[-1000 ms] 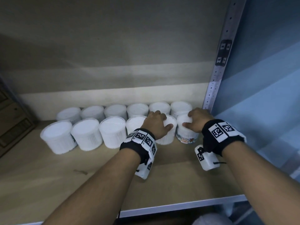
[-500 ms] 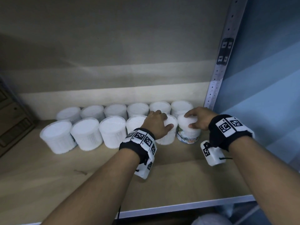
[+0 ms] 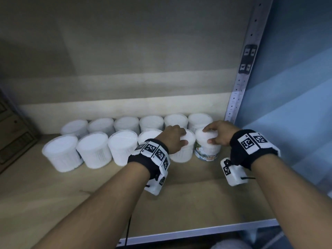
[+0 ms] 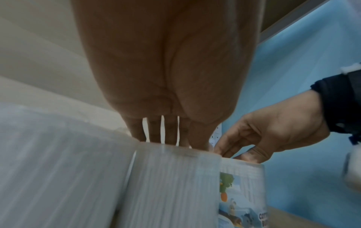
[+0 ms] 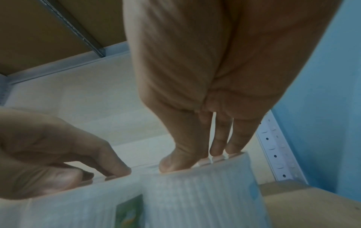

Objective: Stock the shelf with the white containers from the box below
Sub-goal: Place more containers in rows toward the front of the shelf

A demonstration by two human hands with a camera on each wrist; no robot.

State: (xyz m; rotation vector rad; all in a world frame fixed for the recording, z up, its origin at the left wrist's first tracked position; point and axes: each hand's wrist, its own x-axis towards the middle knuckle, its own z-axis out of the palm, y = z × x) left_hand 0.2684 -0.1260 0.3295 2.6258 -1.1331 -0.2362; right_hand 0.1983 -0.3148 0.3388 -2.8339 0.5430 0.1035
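Two rows of white round containers (image 3: pixel 93 151) stand at the back of the wooden shelf (image 3: pixel 179 203). My left hand (image 3: pixel 183 136) grips from above the plain container (image 3: pixel 181 155) second from the right in the front row, thumb on its lid. My right hand (image 3: pixel 208 135) grips the top of the rightmost front container (image 3: pixel 207 151), which bears a coloured cotton-buds label. In the left wrist view my fingers (image 4: pixel 154 135) reach down onto the plain container (image 4: pixel 171 185). In the right wrist view the thumb and fingers (image 5: pixel 170 165) sit on the labelled container's rim (image 5: pixel 195 197).
A perforated metal upright (image 3: pixel 239 87) and a blue wall (image 3: pixel 296 105) close the right side just past the labelled container. A brown cardboard box (image 3: pixel 12 137) stands at the left. Bare board lies between the front row and the shelf's metal front edge (image 3: pixel 197 232).
My right hand has shifted its hold on the labelled container's top, the wrist drawing slightly right. The left hand has stayed on its container.
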